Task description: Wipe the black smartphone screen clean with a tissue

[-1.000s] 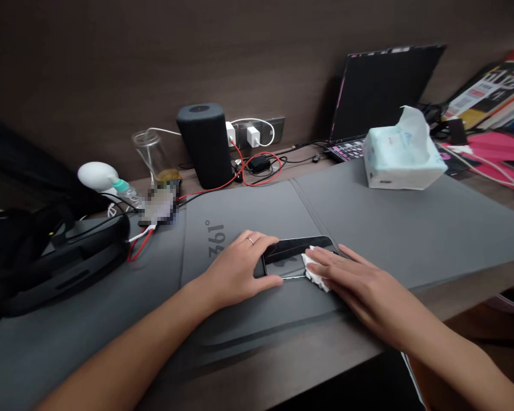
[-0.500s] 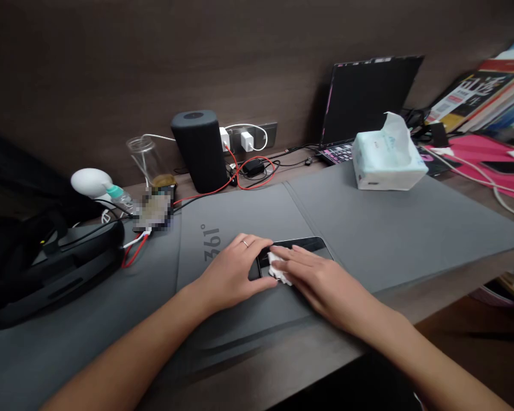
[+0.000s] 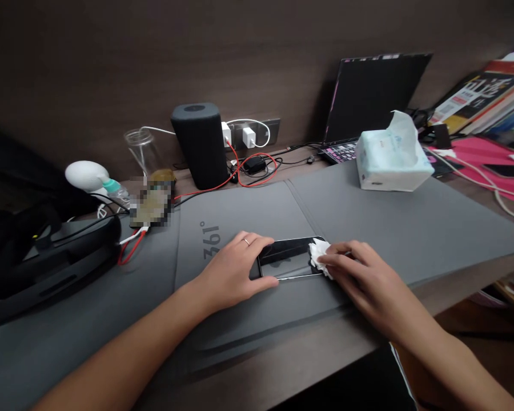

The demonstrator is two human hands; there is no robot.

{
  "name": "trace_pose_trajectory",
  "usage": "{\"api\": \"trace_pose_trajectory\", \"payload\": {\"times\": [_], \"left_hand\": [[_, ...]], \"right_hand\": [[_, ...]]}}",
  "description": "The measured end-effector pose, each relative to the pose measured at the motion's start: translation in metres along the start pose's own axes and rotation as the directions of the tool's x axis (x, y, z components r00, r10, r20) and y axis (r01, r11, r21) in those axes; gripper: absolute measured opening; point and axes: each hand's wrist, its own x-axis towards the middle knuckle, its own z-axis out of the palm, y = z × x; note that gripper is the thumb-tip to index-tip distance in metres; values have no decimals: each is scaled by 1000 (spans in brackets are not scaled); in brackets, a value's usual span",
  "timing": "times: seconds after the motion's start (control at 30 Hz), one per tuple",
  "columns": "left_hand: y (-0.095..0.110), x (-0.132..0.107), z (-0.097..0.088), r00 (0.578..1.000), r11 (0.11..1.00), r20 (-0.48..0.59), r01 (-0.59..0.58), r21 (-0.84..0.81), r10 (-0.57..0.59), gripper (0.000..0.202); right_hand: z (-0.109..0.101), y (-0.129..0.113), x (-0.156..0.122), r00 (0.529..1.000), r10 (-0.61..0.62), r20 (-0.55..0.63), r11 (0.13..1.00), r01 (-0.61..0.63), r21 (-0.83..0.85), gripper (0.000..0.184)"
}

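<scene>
A black phone (image 3: 289,260) lies flat on the grey desk mat (image 3: 368,222) in front of me. My left hand (image 3: 233,268), with a ring on one finger, grips the phone's left end between thumb and fingers. My right hand (image 3: 357,274) has its fingers curled on a crumpled white tissue (image 3: 319,254) and presses it onto the phone's right end.
A pack of tissues (image 3: 389,157) stands on the mat at the back right, before an open laptop (image 3: 368,103). A dark speaker (image 3: 199,145), a glass jar (image 3: 143,151), chargers with red and black cables (image 3: 251,165), books (image 3: 484,94) and black gear (image 3: 43,257) line the desk.
My right hand slid the tissue across the screen to the left end, then back to the right end. My left hand kept its hold on the phone.
</scene>
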Motion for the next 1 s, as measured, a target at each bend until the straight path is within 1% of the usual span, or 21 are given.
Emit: {"api": "trace_pose_trajectory", "payload": {"times": [0.07,0.2,0.33,0.43,0.57,0.63,0.67,0.73,0.9,0.97,1.0], "left_hand": [[2,0,1,1000,1000,-19,22,22,-22,51],[4,-2,4,991,987,-107,90,135,-75,54],[4,-2,5,990,979,-89,124,162,-110,54],[2,-1,5,989,979,-78,135,152,-124,55],[3,-1,5,989,980,-57,140,140,-134,50],[3,-2,4,989,979,-48,146,141,-141,50],[3,-2,4,989,979,-44,149,141,-145,50],[3,-2,4,988,978,-40,153,142,-149,51],[2,-2,4,988,977,-48,154,147,-148,55],[2,-1,4,988,978,-53,154,143,-148,55],[2,-1,4,987,978,-55,155,141,-149,55]], "right_hand": [[-4,-1,6,998,-42,53,999,41,9,28],[-10,-1,19,977,-112,181,994,112,8,27],[-10,-9,37,959,-146,244,989,144,24,28],[-3,-24,52,946,-179,270,984,177,33,27],[14,-49,70,921,-241,307,968,253,2,19],[18,-52,74,913,-255,319,964,267,4,19],[18,-50,73,913,-252,322,965,263,9,20],[12,-38,68,919,-232,319,971,238,19,22],[-16,11,42,940,-154,304,988,150,37,28],[-22,20,38,942,-137,306,991,133,35,27],[-23,19,38,943,-135,306,991,133,27,26]]}}
